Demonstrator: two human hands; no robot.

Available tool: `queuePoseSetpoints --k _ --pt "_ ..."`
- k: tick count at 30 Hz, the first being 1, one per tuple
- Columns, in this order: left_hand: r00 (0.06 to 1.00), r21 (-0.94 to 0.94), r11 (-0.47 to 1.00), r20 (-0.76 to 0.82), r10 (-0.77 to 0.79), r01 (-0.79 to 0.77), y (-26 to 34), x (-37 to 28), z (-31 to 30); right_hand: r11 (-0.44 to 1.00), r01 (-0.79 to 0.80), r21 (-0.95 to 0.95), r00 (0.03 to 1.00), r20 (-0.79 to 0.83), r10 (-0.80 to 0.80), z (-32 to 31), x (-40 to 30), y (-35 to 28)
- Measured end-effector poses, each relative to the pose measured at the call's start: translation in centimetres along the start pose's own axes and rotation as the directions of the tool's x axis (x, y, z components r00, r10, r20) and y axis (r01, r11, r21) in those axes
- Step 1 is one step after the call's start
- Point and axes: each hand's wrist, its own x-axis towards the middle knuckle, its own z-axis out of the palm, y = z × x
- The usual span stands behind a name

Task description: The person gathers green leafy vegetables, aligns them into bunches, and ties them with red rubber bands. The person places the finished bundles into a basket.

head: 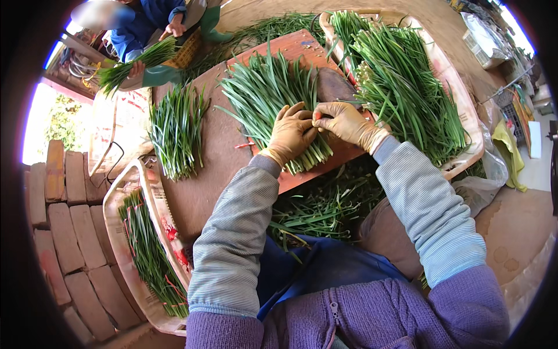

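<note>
A loose pile of garlic chives (274,96) lies on a reddish-brown board, cut stem ends towards me. My left hand (291,131), in a tan rubber glove, rests over its stems, fingers slightly spread. My right hand (346,124), gloved alike, meets its fingertips at the pile's right edge with thumb and forefinger pinched. A small red spot (318,115) shows at the right fingertips; whether it is a tie or part of the glove, I cannot tell. Anything between the fingertips is hidden. Left of my left hand, a red strip (244,145) lies on the board.
A smaller chive bunch (178,131) lies left on the board (218,174). A crate (473,126) heaped with chives stands right; another crate (114,209) holds red-tied bundles at lower left. Across the board, a person (139,35) holds chives. Loose leaves (322,213) lie below the board; bricks (83,244) stand left.
</note>
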Motion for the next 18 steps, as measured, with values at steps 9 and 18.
queuePoseSetpoints --k 9,18 --pt "0.992 -0.477 0.877 -0.125 -0.007 -0.054 -5.3 -1.2 1.1 0.887 -0.148 0.437 0.986 0.133 0.099 3.0 1.9 -0.6" --pt "0.938 -0.661 0.750 -0.262 -0.225 -0.005 0.0 -0.3 -1.6 0.943 0.152 -0.295 0.988 0.042 -0.146 5.1 2.2 0.7"
